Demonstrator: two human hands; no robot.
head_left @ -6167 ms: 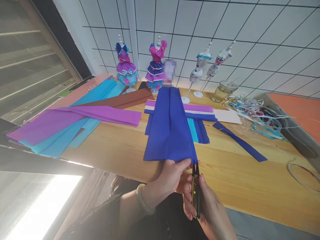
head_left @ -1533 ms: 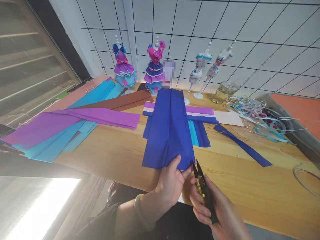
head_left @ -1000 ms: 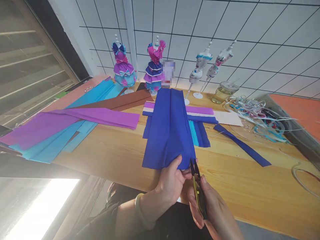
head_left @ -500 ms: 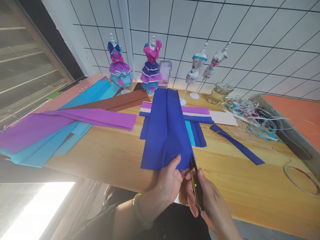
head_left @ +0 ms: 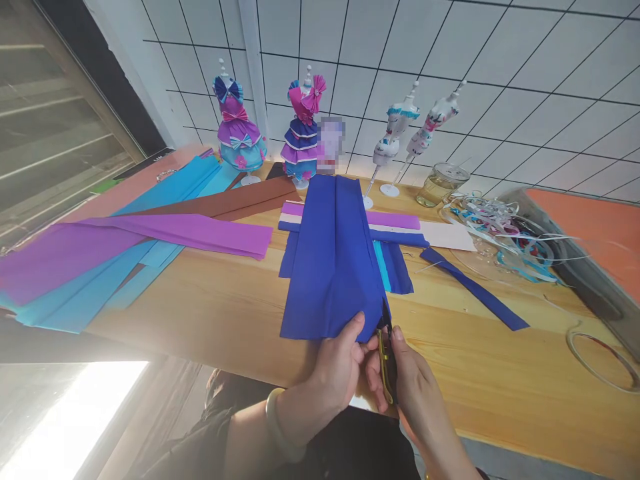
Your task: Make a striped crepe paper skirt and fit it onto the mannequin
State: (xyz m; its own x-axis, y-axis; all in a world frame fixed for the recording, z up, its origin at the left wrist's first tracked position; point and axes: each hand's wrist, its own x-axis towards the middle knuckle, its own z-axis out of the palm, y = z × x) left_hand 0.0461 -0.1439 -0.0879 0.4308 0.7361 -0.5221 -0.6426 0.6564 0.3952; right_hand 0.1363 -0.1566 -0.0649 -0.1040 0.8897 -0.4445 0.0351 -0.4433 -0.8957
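Observation:
A dark blue sheet of crepe-like paper or fabric [head_left: 330,267] lies lengthwise on the wooden table [head_left: 225,313]. My left hand [head_left: 340,367] pinches its near edge, thumb on top and fingers beneath. In my right hand [head_left: 407,373] are yellow-and-black thread snips [head_left: 386,360], their dark blades at the sheet's right near corner. Under the sheet lie flat strips of purple [head_left: 393,220], white and blue material, plus a bright blue piece [head_left: 381,265]. To the right rests a narrow blue strip [head_left: 473,287].
Folded purple [head_left: 220,235], light blue [head_left: 165,190] and brown [head_left: 245,200] sheets lie left. Two dressed mini mannequins [head_left: 241,127] and two plainer ones [head_left: 395,130] stand behind, near a glass jar [head_left: 443,185]. Tangled ribbons [head_left: 515,230] and a coiled cord [head_left: 600,360] lie right.
The snips have moved slightly forward along the sheet's right edge, and their handles are squeezed closer together. My left hand keeps its hold, almost still.

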